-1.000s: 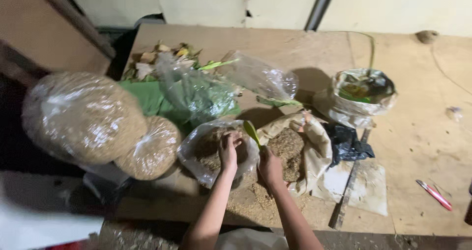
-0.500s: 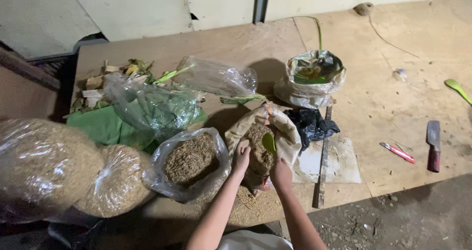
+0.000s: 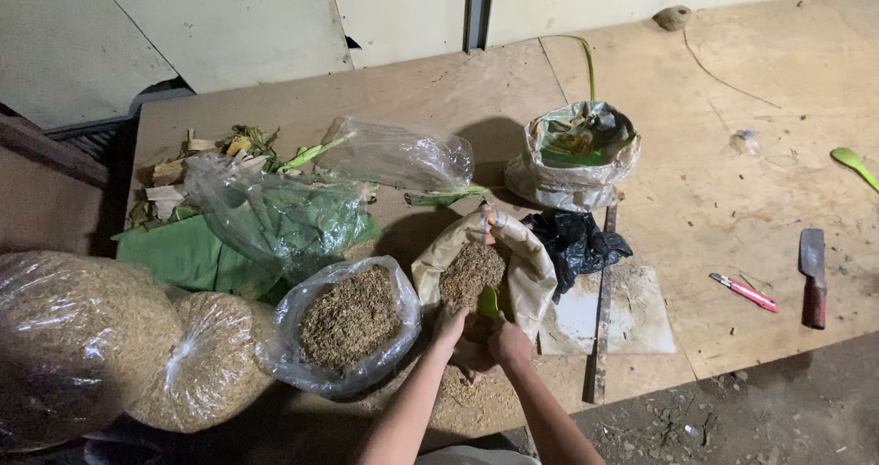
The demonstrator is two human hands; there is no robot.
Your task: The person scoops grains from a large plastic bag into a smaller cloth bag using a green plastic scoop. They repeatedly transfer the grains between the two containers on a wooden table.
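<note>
Both hands work at the near lip of the tan sack (image 3: 526, 268) of brown husk. The left hand (image 3: 449, 323) grips the rim, the right hand (image 3: 509, 341) closes on a green scoop (image 3: 488, 302). Best to hold the mouth wide and scoop shallow; the clear bag (image 3: 343, 323) sits just left of the sack.

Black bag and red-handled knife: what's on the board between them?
Head view: between the black bag and the knife lies a small red-and-white tool on otherwise bare board.

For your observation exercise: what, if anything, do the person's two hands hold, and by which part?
Both the left hand and the right hand hold the beige sack of brown husks by the near rim of its open mouth.
</note>
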